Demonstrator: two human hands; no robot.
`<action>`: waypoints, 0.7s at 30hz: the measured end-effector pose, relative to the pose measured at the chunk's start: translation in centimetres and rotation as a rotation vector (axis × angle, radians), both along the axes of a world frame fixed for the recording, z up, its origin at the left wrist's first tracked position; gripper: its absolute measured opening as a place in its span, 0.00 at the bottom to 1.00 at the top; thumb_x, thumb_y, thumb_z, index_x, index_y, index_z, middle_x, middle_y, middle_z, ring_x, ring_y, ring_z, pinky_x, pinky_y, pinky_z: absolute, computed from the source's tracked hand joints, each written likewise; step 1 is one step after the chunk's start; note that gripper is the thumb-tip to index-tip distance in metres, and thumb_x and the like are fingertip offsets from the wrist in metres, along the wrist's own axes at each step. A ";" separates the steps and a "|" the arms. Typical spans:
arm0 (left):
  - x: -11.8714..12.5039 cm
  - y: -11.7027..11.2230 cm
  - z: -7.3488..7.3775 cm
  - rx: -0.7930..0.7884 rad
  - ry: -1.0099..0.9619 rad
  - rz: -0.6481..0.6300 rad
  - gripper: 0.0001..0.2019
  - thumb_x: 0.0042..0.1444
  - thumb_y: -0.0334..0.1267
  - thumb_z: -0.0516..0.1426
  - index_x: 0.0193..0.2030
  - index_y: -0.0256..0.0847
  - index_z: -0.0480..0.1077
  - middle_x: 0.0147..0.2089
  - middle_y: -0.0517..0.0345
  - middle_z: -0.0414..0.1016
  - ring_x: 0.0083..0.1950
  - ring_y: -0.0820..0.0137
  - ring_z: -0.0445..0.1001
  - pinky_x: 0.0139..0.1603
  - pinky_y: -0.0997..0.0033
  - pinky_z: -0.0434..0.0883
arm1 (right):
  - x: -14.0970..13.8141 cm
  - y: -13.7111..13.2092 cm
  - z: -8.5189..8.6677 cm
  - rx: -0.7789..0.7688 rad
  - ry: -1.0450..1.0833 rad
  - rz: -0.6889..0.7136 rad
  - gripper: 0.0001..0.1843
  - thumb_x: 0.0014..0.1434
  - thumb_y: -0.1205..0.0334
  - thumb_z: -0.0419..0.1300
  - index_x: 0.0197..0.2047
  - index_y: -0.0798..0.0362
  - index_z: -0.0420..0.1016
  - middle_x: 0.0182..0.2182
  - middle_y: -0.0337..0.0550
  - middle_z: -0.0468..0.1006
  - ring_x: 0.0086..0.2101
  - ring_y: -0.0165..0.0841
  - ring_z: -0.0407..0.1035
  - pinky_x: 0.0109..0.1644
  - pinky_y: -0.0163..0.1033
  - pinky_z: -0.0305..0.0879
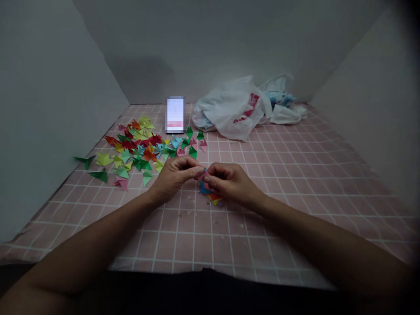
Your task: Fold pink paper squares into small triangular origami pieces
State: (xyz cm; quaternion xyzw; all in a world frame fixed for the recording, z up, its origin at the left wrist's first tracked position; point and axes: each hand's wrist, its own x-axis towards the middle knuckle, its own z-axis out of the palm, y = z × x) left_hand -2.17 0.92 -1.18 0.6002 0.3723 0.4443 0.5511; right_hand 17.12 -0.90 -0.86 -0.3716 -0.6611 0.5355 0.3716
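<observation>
My left hand (177,175) and my right hand (229,180) meet at the middle of the pink checked table cover (295,175). Both pinch a small pink piece of paper (204,175) between fingertips. Under my right hand lies a small stack of coloured paper squares (213,197), blue, red and yellow at the edges. To the left and behind my hands spreads a scatter of several folded paper triangles (141,148) in green, red, yellow, blue and pink.
A phone (175,114) stands upright behind the triangles. White plastic bags (236,109) lie at the back right. Grey walls close in the table on the left, back and right. Small paper crumbs dot the cover near my wrists.
</observation>
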 end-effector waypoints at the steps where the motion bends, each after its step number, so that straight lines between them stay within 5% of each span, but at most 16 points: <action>1: 0.0 -0.1 0.0 0.021 0.002 0.005 0.06 0.52 0.38 0.67 0.29 0.40 0.77 0.29 0.59 0.77 0.32 0.73 0.73 0.36 0.73 0.72 | -0.1 -0.1 -0.1 0.056 -0.028 -0.039 0.15 0.61 0.52 0.63 0.29 0.53 0.72 0.21 0.34 0.70 0.22 0.25 0.61 0.25 0.32 0.57; 8: 0.1 -0.2 0.1 0.313 0.128 0.065 0.05 0.56 0.38 0.67 0.32 0.40 0.78 0.33 0.56 0.78 0.37 0.69 0.75 0.39 0.70 0.72 | 0.2 -0.1 -0.6 0.515 -0.202 -0.232 0.10 0.62 0.66 0.62 0.28 0.52 0.69 0.24 0.36 0.71 0.26 0.27 0.64 0.31 0.35 0.58; 21: 0.0 0.0 -0.1 0.436 0.124 0.070 0.08 0.58 0.39 0.67 0.30 0.40 0.77 0.31 0.57 0.77 0.35 0.70 0.75 0.39 0.69 0.71 | 0.5 0.2 -0.6 0.645 -0.204 -0.194 0.09 0.62 0.71 0.62 0.30 0.53 0.71 0.26 0.36 0.71 0.27 0.27 0.65 0.31 0.35 0.59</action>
